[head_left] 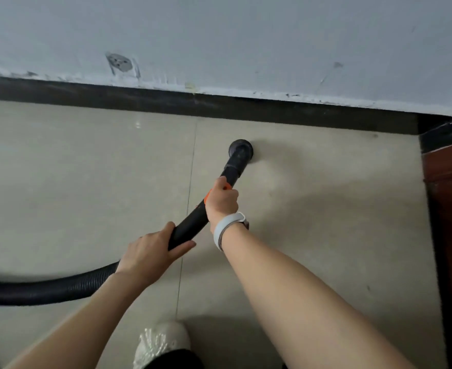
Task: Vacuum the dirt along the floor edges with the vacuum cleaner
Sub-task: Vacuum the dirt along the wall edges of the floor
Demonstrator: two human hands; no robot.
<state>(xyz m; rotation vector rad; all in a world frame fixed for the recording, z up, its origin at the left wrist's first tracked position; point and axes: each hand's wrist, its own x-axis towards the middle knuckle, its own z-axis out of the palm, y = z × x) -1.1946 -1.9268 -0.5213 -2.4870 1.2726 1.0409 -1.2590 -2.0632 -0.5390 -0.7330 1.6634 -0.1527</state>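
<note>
Vacuum cleaner nozzle [241, 148] rested on the floor [86, 169] near the dark baseboard [272, 113], both the left hand [150, 255] and the right hand [221, 202] gripping the wand [190, 227], so the edge strip toward the right corner seemingly remained undone.

Soft, even, diffuse light, medium bright. Faint broad shadow on the floor tiles [312, 209] right of the arms. Small glare spot on the tiles upper left. Overall soft focus, slight motion blur. Wide-angle bowing of the skirting [86, 89].
</note>
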